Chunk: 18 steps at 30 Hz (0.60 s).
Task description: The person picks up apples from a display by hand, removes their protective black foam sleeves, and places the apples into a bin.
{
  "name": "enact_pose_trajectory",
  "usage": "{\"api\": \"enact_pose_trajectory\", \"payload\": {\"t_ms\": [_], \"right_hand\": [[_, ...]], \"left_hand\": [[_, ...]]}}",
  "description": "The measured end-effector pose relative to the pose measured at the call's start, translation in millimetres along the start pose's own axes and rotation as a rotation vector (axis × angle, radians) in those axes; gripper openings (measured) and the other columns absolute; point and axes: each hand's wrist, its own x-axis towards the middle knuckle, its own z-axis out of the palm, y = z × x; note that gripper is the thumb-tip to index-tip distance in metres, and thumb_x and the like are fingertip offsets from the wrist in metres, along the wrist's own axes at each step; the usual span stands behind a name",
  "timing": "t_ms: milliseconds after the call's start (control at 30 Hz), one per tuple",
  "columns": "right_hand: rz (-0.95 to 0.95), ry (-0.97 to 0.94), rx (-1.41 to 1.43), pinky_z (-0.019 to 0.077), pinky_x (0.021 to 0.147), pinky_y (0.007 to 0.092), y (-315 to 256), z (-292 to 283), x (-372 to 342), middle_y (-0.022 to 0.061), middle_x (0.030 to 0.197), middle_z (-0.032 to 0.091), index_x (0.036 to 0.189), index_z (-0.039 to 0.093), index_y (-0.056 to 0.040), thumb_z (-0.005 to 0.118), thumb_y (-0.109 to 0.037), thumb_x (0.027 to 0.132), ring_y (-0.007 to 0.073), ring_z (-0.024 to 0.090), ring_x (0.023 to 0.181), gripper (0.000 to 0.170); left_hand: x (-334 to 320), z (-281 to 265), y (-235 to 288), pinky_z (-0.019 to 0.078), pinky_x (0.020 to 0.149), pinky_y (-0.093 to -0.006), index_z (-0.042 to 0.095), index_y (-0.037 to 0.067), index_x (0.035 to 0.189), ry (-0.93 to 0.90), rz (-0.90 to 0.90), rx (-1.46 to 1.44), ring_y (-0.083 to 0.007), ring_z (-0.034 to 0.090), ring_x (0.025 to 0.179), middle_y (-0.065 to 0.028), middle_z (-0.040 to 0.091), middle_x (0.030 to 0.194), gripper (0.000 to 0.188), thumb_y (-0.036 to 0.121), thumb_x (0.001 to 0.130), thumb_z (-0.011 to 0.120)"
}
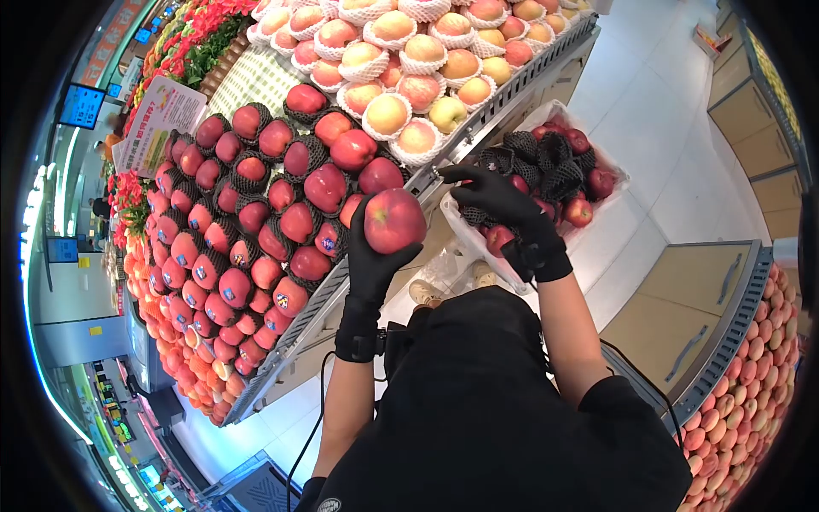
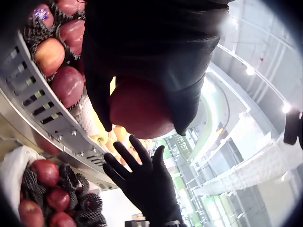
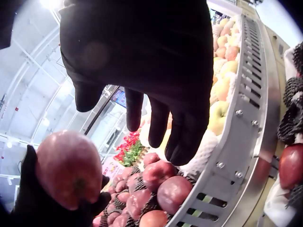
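In the head view my black-gloved left hand [image 1: 373,271] grips a large red apple [image 1: 395,221] above the front edge of the fruit stand. The left wrist view shows the same apple [image 2: 142,109] between thumb and fingers. My right hand [image 1: 502,201], also gloved in black, holds nothing; its fingers reach out over the gap between stand and crate. In the right wrist view the fingers of that hand [image 3: 142,71] are spread and fairly straight. Dark red apples [image 1: 327,188] in black foam nets lie on the stand beside my left hand.
A white-lined crate [image 1: 616,193] of red apples and loose black foam nets [image 1: 559,166] stands below my right hand. Paler apples [image 1: 388,115] in white nets fill the stand's far part. A slotted metal rail [image 1: 503,98] edges the stand. Another fruit stand [image 1: 725,418] is at right.
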Motion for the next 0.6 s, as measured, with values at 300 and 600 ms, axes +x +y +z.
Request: {"api": "enact_pose_trajectory", "payload": {"t_ms": [300,600], "right_hand": [[0.092,-0.018,0.021,0.0495,0.080,0.0269,-34,33,3,0.0045,0.120,0.059,0.135,0.049,-0.0080,0.058,-0.019,0.094,0.0107,0.058,0.096,0.043],[-0.026,0.090,-0.099,0.0501,0.081,0.0307,-44,58,-5,0.0111,0.126,0.052,0.134,0.045,-0.0053,0.072,-0.035,0.082,0.0180,0.055,0.102,0.066]], "left_hand": [[5,1,-11,0.0553,0.075,-0.0476,0.031,0.002,0.140,-0.259,-0.414,-0.979,-0.0353,0.061,0.101,-0.0201,0.051,0.126,0.083,0.064,0.087,0.046],[8,1,-4,0.0540,0.083,-0.0403,0.035,0.000,0.136,-0.108,-0.264,-0.631,-0.0308,0.061,0.104,-0.0181,0.052,0.124,0.068,0.041,0.089,0.061]]}}
